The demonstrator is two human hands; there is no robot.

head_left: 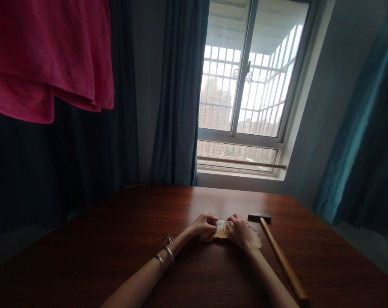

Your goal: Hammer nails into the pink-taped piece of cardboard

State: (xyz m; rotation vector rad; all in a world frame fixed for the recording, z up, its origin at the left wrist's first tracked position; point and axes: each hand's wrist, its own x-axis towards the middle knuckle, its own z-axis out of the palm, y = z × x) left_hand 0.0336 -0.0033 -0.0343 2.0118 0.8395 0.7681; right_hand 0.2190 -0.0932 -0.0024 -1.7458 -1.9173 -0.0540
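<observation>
A pale, flat piece with dark speckles [222,229] lies low over the table between my hands. Its right part has a row of small dark marks along the upper edge, and I cannot make out its material. My left hand [205,224] pinches the left end between thumb and fingers. Over the right part, my right hand [239,231] is closed with its fingertips pressed on the piece, hiding some of it. To the right of my right hand rests a hammer [282,256] with a dark head and a long wooden handle.
Several thin metal rods [170,238] lie beside my left forearm, partly hidden. All this is on a dark reddish wooden table [142,214]. Behind it are a window [241,85] and blue curtains [177,94]. A pink cloth [52,55] hangs at upper left.
</observation>
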